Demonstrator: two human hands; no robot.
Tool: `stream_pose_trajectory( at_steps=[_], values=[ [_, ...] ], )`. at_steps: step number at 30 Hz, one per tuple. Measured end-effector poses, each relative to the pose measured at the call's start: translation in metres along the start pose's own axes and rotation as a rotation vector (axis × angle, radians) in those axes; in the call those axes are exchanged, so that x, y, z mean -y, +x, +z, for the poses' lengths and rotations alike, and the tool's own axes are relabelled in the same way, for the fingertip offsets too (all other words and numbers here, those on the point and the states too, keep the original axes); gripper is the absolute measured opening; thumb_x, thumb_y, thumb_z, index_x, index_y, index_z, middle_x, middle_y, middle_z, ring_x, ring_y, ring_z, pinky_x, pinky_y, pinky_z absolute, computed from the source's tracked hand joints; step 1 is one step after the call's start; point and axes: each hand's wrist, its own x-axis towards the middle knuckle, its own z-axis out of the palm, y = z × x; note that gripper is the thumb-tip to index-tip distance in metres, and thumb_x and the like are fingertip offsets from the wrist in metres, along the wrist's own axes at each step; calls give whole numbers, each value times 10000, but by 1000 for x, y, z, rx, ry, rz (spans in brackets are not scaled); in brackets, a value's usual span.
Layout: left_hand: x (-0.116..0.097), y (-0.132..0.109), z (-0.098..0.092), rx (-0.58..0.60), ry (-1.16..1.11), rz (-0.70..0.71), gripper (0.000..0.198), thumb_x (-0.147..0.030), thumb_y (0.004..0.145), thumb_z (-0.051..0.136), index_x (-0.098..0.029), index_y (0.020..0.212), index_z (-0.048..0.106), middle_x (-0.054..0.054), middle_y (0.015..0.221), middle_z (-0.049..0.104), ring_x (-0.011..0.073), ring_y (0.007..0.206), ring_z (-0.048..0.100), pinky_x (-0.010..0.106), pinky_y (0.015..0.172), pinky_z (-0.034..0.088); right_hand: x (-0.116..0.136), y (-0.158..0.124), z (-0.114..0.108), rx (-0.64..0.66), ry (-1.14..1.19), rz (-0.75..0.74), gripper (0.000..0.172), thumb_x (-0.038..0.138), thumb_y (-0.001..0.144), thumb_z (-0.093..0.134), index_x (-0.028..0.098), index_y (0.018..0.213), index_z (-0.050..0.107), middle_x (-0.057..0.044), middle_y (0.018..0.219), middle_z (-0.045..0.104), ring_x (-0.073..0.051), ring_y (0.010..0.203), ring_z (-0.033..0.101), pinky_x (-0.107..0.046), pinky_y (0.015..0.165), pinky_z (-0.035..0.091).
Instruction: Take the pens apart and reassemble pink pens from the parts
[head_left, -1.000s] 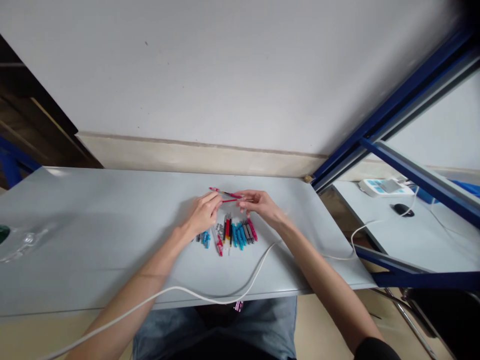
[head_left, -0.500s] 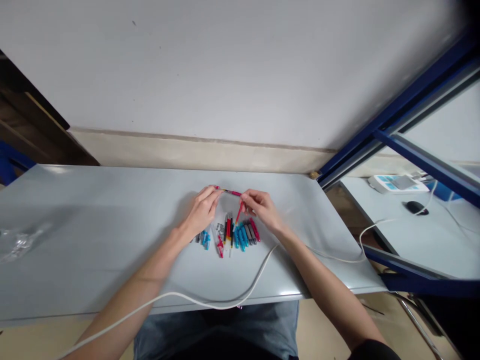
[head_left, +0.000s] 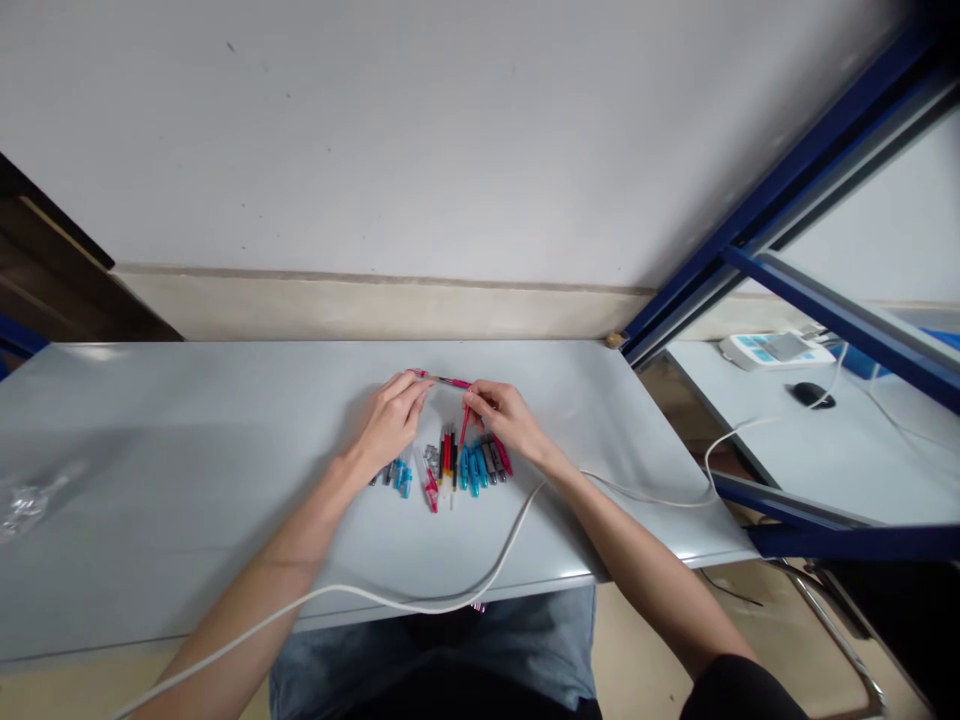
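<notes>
A pink-and-clear pen (head_left: 452,382) spans the gap between both hands, above the far part of the table. My left hand (head_left: 391,412) is closed on its clear end. My right hand (head_left: 507,412) pinches its pink end, and a thin red pen refill (head_left: 464,428) hangs down from the same fingers. Below the hands lie several black, red and yellow-tipped refills (head_left: 448,455). Blue pen barrels (head_left: 473,470), grey barrels (head_left: 493,460) and a pink barrel (head_left: 503,455) lie to their right. Clear parts with pink tips (head_left: 430,490) and blue tips (head_left: 403,478) lie to the left.
A white cable (head_left: 420,607) runs across my left forearm and the front of the grey table (head_left: 225,480). Crumpled clear plastic (head_left: 30,505) lies far left. A blue frame (head_left: 810,545) borders the right side, with a black mouse (head_left: 814,396) on another table beyond.
The view has shifted slightly, so the table sits a little further left in it. Both hands keep their hold on the pen, and the red refill now hangs more upright.
</notes>
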Motion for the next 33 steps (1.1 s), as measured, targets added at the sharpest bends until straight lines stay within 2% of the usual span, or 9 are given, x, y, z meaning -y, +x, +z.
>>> stream_pose_trajectory(
  at_steps=[6, 12, 15, 17, 19, 21, 24, 28, 33],
  values=[
    [1, -1, -2, 20, 17, -4, 308, -184, 1031, 402, -169, 1190, 665, 74, 972, 636, 195, 921, 618, 333, 836, 508, -2, -1, 1, -3, -92, 32, 358, 410, 963, 524, 174, 699, 569, 25, 608, 530, -117, 562, 449, -248, 571, 362],
    [-5, 4, -11, 18, 71, -24, 266, -206, 1026, 415, -189, 1096, 671, 76, 1025, 684, 205, 969, 638, 333, 865, 489, 3, -3, -2, 62, -393, 43, 450, 502, 894, 648, 181, 603, 524, 49, 550, 437, -108, 549, 340, -262, 553, 275],
    [-6, -6, -23, 18, 108, -137, 167, -237, 998, 476, -212, 1003, 642, 38, 928, 698, 188, 856, 645, 303, 788, 468, 6, -17, -20, -72, -576, 86, 400, 474, 964, 565, 190, 683, 563, 22, 602, 537, -130, 568, 417, -271, 578, 283],
    [-4, -20, -34, 41, 161, -280, 98, -252, 962, 522, -235, 997, 613, 8, 860, 698, 173, 748, 635, 281, 687, 428, 3, -33, -35, -198, -718, 144, 273, 415, 993, 526, 199, 851, 614, -20, 751, 643, -164, 656, 523, -275, 613, 305],
    [0, -37, -44, 91, 224, -407, 66, -280, 940, 542, -247, 957, 596, -8, 816, 695, 171, 705, 630, 271, 642, 387, -4, -51, -47, -229, -813, 232, 208, 376, 1006, 501, 194, 1000, 601, -67, 887, 683, -192, 711, 572, -282, 624, 312],
    [4, -49, -51, 180, 267, -508, 62, -300, 930, 542, -253, 922, 581, -28, 725, 665, 166, 632, 603, 267, 601, 345, -11, -66, -51, -198, -823, 282, 179, 345, 1010, 486, 194, 1028, 581, -73, 875, 685, -207, 723, 591, -285, 627, 318],
    [6, -55, -53, 253, 328, -533, 91, -323, 934, 525, -255, 918, 582, -28, 695, 645, 173, 629, 600, 269, 584, 302, -13, -78, -43, -153, -746, 261, 155, 304, 1017, 456, 208, 1050, 572, -38, 760, 665, -206, 681, 591, -282, 619, 318],
    [6, -52, -45, 240, 402, -501, 191, -388, 982, 467, -264, 958, 611, -4, 740, 684, 193, 656, 627, 278, 583, 274, -4, -78, -27, -119, -618, 174, 144, 247, 1001, 451, 203, 1018, 587, -36, 728, 661, -192, 640, 578, -281, 613, 322],
    [7, -54, -39, 209, 347, -427, 295, -415, 1038, 368, -269, 1051, 623, 18, 738, 707, 210, 676, 661, 278, 593, 302, -1, -73, -26, -127, -477, 100, 163, 206, 962, 455, 210, 935, 615, 7, 619, 620, -167, 568, 539, -269, 601, 342]
  ],
)
